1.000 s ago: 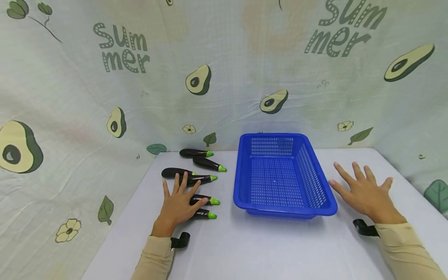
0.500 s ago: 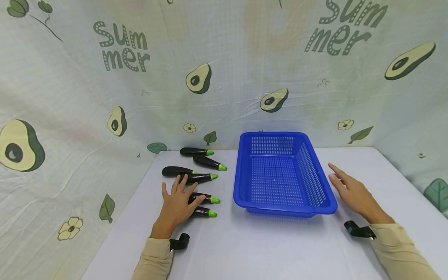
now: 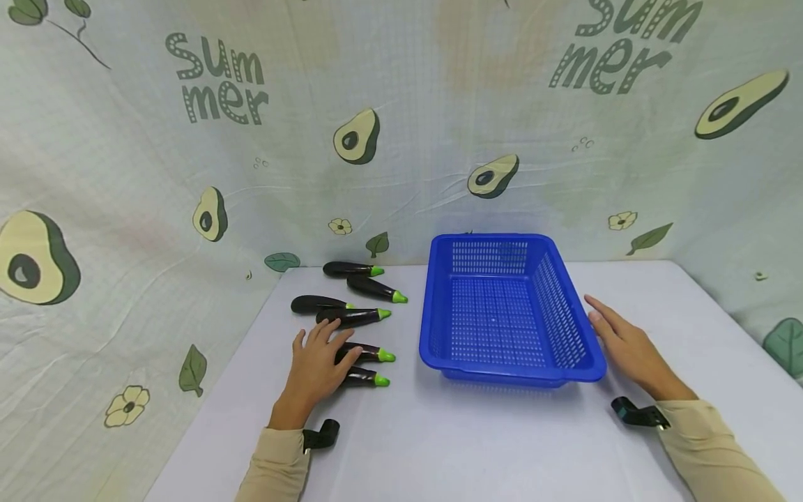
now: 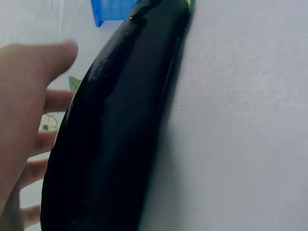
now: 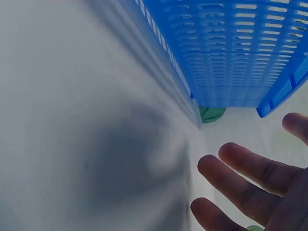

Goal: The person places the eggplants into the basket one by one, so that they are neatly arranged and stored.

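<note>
On the left half of the table, several dark eggplants with bright green caps lie apart or side by side. My left hand (image 3: pixel 315 366) hovers over the near ones, fingers spread and slightly bent, partly hiding the nearest eggplant (image 3: pixel 362 377) and the eggplant behind it (image 3: pixel 364 353). In the left wrist view a large eggplant (image 4: pixel 110 110) fills the middle, with the thumb and fingers beyond it and not wrapped round it. My right hand (image 3: pixel 636 354) is just right of the blue plastic basket (image 3: pixel 502 374), fingers extended near its right rim. Contact with the rim is unclear.
Farther eggplants include one at the back edge (image 3: pixel 348 269), a tilted one (image 3: pixel 374 288), and a close pair (image 3: pixel 314 304) in the middle. A printed cloth (image 3: pixel 414 104) hangs behind the white table (image 3: pixel 477 446). The basket holds nothing visible.
My right hand has turned onto its side, drawn its fingers together and moved left toward the basket. My left hand's fingers have bent and drawn back slightly. The eggplants have not moved.
</note>
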`<action>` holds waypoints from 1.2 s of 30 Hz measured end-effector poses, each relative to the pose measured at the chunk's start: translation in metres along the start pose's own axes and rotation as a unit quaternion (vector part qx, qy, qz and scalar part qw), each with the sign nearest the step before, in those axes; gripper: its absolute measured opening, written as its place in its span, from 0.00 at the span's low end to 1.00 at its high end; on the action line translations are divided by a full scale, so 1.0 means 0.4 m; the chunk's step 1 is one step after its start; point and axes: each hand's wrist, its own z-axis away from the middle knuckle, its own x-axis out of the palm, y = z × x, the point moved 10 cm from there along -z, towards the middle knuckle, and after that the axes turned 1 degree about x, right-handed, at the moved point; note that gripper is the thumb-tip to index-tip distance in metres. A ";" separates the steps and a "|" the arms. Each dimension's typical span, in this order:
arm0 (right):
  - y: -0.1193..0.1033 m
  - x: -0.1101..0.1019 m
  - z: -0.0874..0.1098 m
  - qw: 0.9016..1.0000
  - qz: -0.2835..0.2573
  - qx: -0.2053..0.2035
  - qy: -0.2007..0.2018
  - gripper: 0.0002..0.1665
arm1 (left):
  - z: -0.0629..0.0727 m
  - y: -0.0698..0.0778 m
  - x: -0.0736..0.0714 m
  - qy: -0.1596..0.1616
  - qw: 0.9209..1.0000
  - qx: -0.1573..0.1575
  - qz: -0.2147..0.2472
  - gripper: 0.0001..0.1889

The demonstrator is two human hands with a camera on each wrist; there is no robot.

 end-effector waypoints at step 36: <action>-0.030 0.065 0.005 0.957 -0.282 -0.035 -0.062 0.39 | 0.073 -0.212 -0.014 -0.041 0.944 -0.173 0.277 0.10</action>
